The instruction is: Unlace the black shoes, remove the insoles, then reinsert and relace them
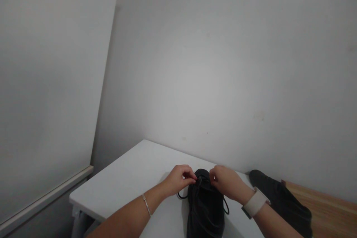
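As the black shoe (205,208) lies on the white counter (131,182), left hand (178,180) and right hand (225,182) each pinch its thin lace (225,206) near the toe. Lace likely limp, slippery; upper soft; grip close to eyelets.

dim, soft light on my wall (223,63), brightest at its middle, corners darkening; the black shoe (205,208) loses detail, slightly blurred.

Bare forearms, two wrist pieces

The left wrist wore a thin silver bangle (146,204); the right wore a watch (254,203) with a broad pale band.
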`<state>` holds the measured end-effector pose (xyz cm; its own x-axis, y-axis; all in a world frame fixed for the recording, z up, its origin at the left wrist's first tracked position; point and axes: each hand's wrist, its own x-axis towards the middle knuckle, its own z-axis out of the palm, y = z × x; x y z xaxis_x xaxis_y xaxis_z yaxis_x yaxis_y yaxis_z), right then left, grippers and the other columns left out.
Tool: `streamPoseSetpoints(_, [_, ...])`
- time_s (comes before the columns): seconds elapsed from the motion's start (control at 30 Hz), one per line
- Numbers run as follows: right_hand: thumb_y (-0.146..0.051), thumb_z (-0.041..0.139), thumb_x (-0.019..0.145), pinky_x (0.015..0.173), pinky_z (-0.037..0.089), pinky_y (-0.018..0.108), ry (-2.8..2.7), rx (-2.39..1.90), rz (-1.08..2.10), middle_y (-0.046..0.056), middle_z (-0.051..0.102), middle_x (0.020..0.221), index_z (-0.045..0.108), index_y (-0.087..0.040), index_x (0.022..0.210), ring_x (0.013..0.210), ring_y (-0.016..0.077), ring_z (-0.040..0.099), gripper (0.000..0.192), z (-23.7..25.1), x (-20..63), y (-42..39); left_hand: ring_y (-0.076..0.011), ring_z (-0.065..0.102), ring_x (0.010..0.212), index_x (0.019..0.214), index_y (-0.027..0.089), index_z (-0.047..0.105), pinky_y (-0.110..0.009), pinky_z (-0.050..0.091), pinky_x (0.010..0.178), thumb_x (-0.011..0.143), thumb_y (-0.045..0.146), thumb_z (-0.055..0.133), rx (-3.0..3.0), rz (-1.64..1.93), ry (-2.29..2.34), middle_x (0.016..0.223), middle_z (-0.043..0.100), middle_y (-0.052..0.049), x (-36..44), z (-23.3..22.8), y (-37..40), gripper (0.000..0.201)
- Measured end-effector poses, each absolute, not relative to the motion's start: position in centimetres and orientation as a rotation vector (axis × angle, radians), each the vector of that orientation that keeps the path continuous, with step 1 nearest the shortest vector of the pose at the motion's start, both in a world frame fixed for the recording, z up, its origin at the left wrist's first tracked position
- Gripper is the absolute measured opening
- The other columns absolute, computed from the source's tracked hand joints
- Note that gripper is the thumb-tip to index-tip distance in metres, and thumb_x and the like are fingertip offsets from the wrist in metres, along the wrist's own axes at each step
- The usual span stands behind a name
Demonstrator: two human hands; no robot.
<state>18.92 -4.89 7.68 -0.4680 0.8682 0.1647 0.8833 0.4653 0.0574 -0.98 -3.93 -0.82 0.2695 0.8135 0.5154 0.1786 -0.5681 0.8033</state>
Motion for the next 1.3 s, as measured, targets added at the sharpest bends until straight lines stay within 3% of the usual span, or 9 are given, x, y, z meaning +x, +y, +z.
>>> streamPoseSetpoints(0.2, [-0.011, 0.05, 0.067, 0.062, 0.037, 0.024, -2.634, -1.343, 0.011, 0.006, 0.067, 0.075, 0.065, -0.017, 0.073, 0.07, 0.0167, 0.059, 0.017, 7.2, 17.8, -4.5, -0.0149, 0.059, 0.07, 0.076, 0.013, 0.071, -0.025, 0.045, 0.068, 0.069, 0.015, 0.067, 1.921, 1.323, 0.872, 0.074, 0.066, -0.004, -1.1, -1.0, -3.9, 0.008])
streamPoseSetpoints(0.43, [-0.011, 0.051, 0.066, 0.06, 0.036, 0.023, -2.648, -1.289, 0.142, 0.004, 0.069, 0.073, 0.069, -0.018, 0.076, 0.067, 0.0158, 0.059, 0.022, 6.4, 17.5, -3.5, -0.015, 0.059, 0.071, 0.075, 0.013, 0.07, -0.025, 0.045, 0.068, 0.069, 0.014, 0.067, 1.948, 1.311, 0.909, 0.074, 0.066, -0.004, -1.0, -0.7, -4.1, 0.007])
streamPoseSetpoints(0.67, [-0.013, 0.053, 0.066, 0.059, 0.036, 0.023, -2.521, -1.253, 0.102, 0.004, 0.067, 0.07, 0.067, -0.017, 0.072, 0.064, 0.0152, 0.057, 0.016, 6.1, 17.4, -4.1, -0.0154, 0.059, 0.074, 0.08, 0.012, 0.069, -0.026, 0.044, 0.07, 0.072, 0.017, 0.065, 1.964, 1.294, 0.894, 0.078, 0.066, -0.005, -1.1, -0.5, -4.1, 0.01])
streamPoseSetpoints(0.97, [-0.019, 0.051, 0.074, 0.05, 0.035, 0.021, -2.181, -1.051, 0.209, -0.003, 0.052, 0.057, 0.058, -0.017, 0.072, 0.053, 0.0106, 0.047, 0.007, 14.0, 18.7, -6.1, -0.0173, 0.058, 0.088, 0.094, 0.016, 0.068, -0.026, 0.043, 0.079, 0.084, 0.032, 0.054, 2.136, 1.308, 0.814, 0.093, 0.067, -0.006, 0.2, 4.0, -6.3, 0.024])
streamPoseSetpoints(1.13, [-0.03, 0.053, 0.079, 0.053, 0.039, 0.022, -2.109, -0.911, 0.184, -0.001, 0.055, 0.062, 0.059, -0.016, 0.08, 0.056, 0.011, 0.049, 0.015, 18.2, 18.9, -8.4, -0.0166, 0.059, 0.076, 0.076, 0.014, 0.068, -0.026, 0.044, 0.074, 0.085, 0.038, 0.05, 2.001, 1.317, 0.752, 0.076, 0.068, -0.004, 1.0, 7.4, -7.0, 0.031])
streamPoseSetpoints(1.3, [-0.039, 0.061, 0.075, 0.063, 0.045, 0.027, -1.855, -0.788, 0.182, 0.003, 0.061, 0.074, 0.06, -0.016, 0.081, 0.067, 0.014, 0.055, 0.024, 20.8, 20.8, -9.0, -0.0169, 0.06, 0.077, 0.079, 0.012, 0.066, -0.03, 0.046, 0.077, 0.079, 0.038, 0.06, 1.714, 1.502, 0.641, 0.076, 0.066, -0.005, 0.2, 10.5, -7.0, 0.027])
